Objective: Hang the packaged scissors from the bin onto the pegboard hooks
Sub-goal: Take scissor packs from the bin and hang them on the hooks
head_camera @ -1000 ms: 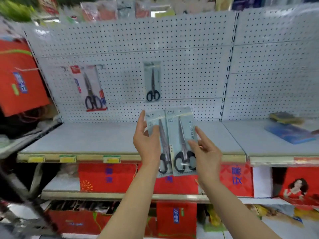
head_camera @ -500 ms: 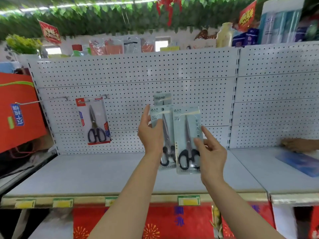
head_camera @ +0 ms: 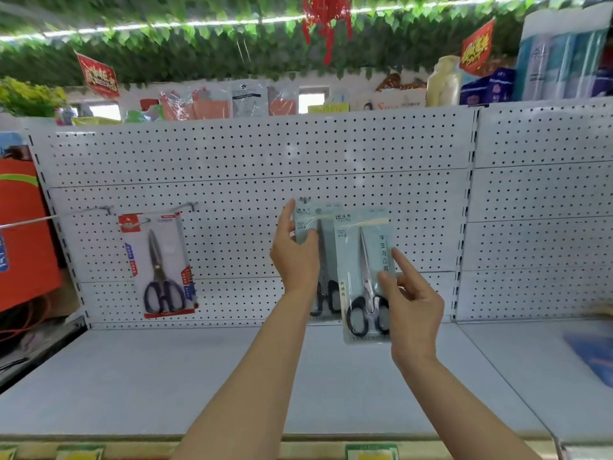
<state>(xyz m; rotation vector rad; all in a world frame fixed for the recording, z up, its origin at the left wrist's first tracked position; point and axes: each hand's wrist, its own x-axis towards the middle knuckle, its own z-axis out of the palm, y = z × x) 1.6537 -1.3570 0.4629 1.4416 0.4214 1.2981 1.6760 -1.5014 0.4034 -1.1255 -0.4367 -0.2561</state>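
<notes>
A white perforated metal pegboard (head_camera: 252, 180) is seen filling the back wall above a pale grey shelf (head_camera: 166, 376), whose front edge carries yellow price labels (head_camera: 371, 453). Near the pegboard's left edge, a red-and-white card pack of dark-handled scissors (head_camera: 158, 265) is hung from a thin wire hook (head_camera: 185, 207). Two pale blue card packs of black-handled scissors are held up before the middle of the pegboard, above the shelf's rear edge. The left pale blue pack (head_camera: 323, 257) is gripped along its left side by the left hand (head_camera: 293, 257), fingers closed on it, its top close to the board; whether it is on a hook cannot be told. The right pale blue pack (head_camera: 363, 277), overlapping the first, is pinched at its lower right by the right hand (head_camera: 409, 300), index finger extended.
</notes>
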